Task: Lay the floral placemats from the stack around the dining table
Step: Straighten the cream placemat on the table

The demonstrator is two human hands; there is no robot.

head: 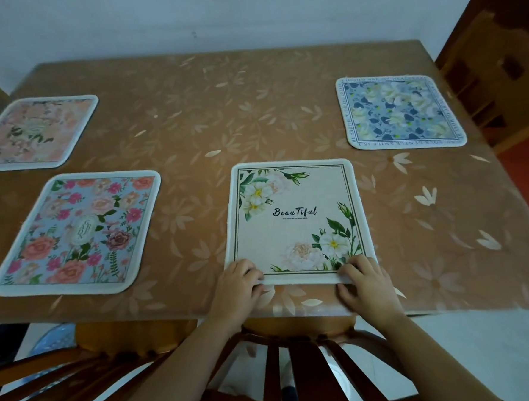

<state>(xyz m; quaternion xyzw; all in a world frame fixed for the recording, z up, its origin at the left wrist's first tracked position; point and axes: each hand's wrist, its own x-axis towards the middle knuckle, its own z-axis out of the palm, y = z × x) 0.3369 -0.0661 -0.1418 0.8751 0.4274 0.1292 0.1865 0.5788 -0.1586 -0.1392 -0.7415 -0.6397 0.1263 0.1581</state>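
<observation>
Floral placemats lie at four places on a dining table point(221, 116) draped in a glossy brown cloth printed with pale leaves, as a person sets the cream placemat point(295, 217), lettered "Beautiful", at the near edge, right of centre. The left hand point(237, 285) pinches its near left corner and the right hand point(367, 284) its near right corner. Fingers are curled over the top and thumbs tucked at the white border, and the mat lies flat, or very nearly so, on the cloth. A rose-patterned placemat point(79, 233) sits to its left, a peach placemat point(33, 134) at the far left and a blue placemat point(400, 111) at the far right; no stack is in view. All four are soft-looking rounded squares with a pale raised rim and a matte printed face. The likely trouble from here is skew: an uneven pull by one hand would turn the mat out of line with the table's near edge. The slick cloth could also let it slide toward that edge, or bunch beneath it, if the mat is dragged rather than lifted. A wooden chair point(297, 353) with curved slats stands between the person and the table, so the reach over it may also nudge the mat on release.
</observation>
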